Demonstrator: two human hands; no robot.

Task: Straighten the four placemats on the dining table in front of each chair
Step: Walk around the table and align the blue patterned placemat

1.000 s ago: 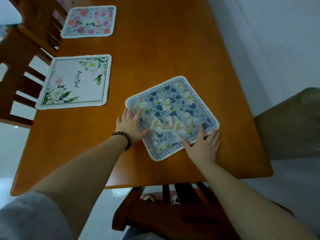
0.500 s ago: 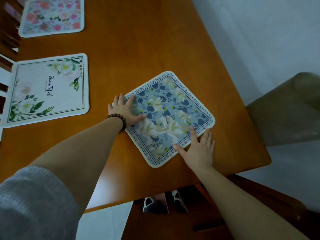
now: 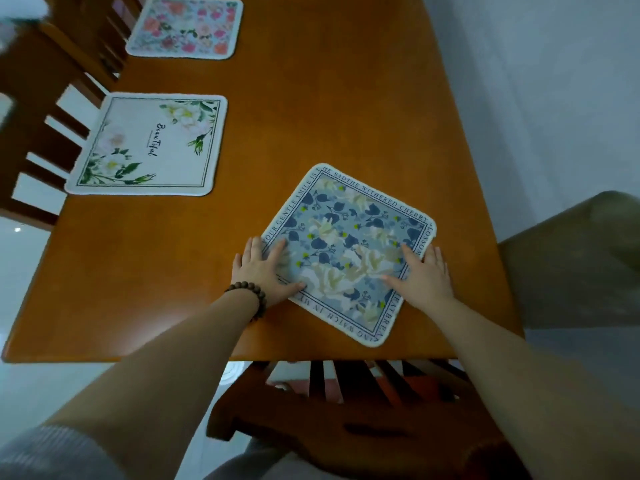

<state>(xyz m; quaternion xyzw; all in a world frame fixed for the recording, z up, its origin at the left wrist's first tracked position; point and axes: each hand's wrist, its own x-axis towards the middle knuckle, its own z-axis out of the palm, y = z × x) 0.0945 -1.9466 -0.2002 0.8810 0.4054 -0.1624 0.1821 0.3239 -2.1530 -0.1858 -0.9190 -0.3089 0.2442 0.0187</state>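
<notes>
A blue floral placemat (image 3: pixel 346 237) lies skewed like a diamond near the table's front edge. My left hand (image 3: pixel 265 271), with a bead bracelet on the wrist, presses flat on its left corner. My right hand (image 3: pixel 424 275) presses flat on its right side, fingers spread. A white placemat with green leaves (image 3: pixel 149 147) lies square at the left edge. A pink floral placemat (image 3: pixel 187 27) lies farther back on the left. A fourth placemat is out of sight.
The wooden table (image 3: pixel 311 116) runs away from me. One wooden chair (image 3: pixel 339 410) stands under the front edge, and another chair (image 3: pixel 38 98) at the left side. An olive upholstered seat (image 3: pixel 575 258) sits at the right, by a pale wall.
The blue placemat has turned and slid toward the front edge under both hands. My right hand moved up onto its right corner. The camera view shifted.
</notes>
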